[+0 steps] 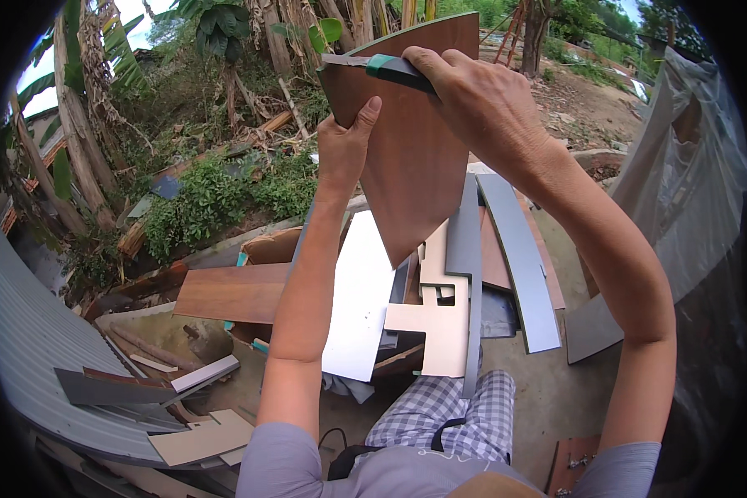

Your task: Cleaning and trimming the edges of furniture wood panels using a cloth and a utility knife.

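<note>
A brown wood-grain laminate panel, tapering to a point at its lower end, is held up in the air in front of the person, above a heap of offcuts on the ground. The left hand is closed on the panel's left edge, thumb lying on its face. The right hand is clenched around the green-and-black handle of a flat blade tool, whose grey blade lies across the panel's top left corner. Below the panel lie one white sheet, one pale beige cut-out board with notched steps, and two long grey strips, one curved and one straighter, side by side. To the left rests one brown rectangular board, and lower left a loose pile of smaller grey and beige scraps beside a corrugated metal sheet. The person's checked trousers show at the bottom, and banana plants stand behind.
</note>
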Available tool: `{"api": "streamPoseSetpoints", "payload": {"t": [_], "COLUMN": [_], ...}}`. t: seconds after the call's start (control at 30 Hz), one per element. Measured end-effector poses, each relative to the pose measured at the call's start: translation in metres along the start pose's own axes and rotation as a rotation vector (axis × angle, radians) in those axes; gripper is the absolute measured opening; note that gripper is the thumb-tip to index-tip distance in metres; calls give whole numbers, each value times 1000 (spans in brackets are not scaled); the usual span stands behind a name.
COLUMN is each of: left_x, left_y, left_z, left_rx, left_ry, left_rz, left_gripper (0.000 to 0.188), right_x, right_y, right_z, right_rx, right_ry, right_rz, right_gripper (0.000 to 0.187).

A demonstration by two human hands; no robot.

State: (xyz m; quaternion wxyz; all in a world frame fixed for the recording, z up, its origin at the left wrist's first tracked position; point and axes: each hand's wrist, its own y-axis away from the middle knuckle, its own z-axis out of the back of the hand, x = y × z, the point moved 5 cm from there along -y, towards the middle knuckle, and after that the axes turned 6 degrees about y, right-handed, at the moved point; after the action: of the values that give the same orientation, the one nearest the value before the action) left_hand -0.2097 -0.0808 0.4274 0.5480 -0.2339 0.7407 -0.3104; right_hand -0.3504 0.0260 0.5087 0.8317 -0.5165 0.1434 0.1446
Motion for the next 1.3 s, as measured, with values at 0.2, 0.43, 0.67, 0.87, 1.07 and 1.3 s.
{"api": "streamPoseSetpoints", "payload": {"t": [0.2, 0.43, 0.67, 0.87, 1.07, 1.3], "left_x": [-1, -4, 4, 4, 2, -1], "left_y": [4, 3, -9, -12, -7, -3], "left_z": [-6, 0, -3, 11, 13, 5], "left_rx": [-5, -7, -23, -40, -43, -57], "left_ry": [-62, -34, 31, -48, -51, -13], "left_rz": [22, -23, -25, -51, -34, -53], "left_gripper": [35, 35, 34, 39, 40, 40], "right_x": [-18, -110, -173, -135, -142, -221], "right_y": [-2, -15, -22, -41, -45, 4], "right_z": [-16, -54, -118, -64, -80, -139], "right_rx": [-16, 127, 258, 126, 173, 449], "right_ry": [24, 89, -306, -200, 86, -788], "right_rz": [3, -197, -351, -473, -162, -607], "right_gripper": [34, 31, 24, 24, 36, 30]}}
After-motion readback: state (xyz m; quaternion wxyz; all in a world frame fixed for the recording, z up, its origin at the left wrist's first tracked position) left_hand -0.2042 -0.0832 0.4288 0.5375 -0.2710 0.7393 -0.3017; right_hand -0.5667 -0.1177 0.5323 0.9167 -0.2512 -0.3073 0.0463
